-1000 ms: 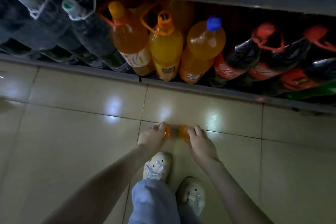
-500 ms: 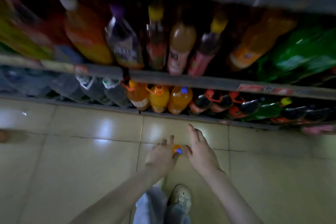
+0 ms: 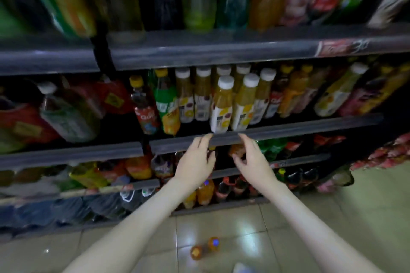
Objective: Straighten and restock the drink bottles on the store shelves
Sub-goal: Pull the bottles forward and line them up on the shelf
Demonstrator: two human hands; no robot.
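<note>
Two white-capped juice bottles (image 3: 223,106) stand at the front of the middle shelf (image 3: 310,125), just above the left hand (image 3: 195,160) and right hand (image 3: 255,159), both empty with fingers loosely spread by its rail, while two small orange bottles (image 3: 196,252) sit on the floor (image 3: 299,239) below.

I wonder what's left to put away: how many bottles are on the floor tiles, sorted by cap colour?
Orange-capped orange drink bottle: 1
Blue-capped orange drink bottle: 1
Total: 2
</note>
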